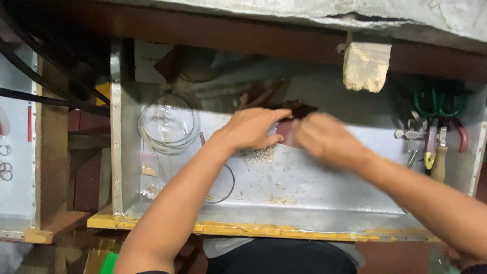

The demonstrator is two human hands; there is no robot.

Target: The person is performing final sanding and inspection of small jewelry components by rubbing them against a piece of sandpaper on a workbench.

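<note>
Both my hands reach over a shallow metal-lined work tray (304, 198). My left hand (251, 128) has its fingers curled, thumb and fingertips pinching the edge of a small reddish-brown flat piece (285, 133). My right hand (324, 138) is blurred with motion and meets the same piece from the right; its grip is unclear. A dark ragged scrap (299, 108) lies just behind the fingers. A small heap of tiny pale metal bits (259, 153) sits on the tray under my left hand.
Coils of thin wire (169, 123) and a wire loop (223, 185) lie at the tray's left. Small plastic bags (148, 167) rest by the left wall. Pliers and hand tools (433, 134) stand at the right. A pale block (366, 66) hangs above.
</note>
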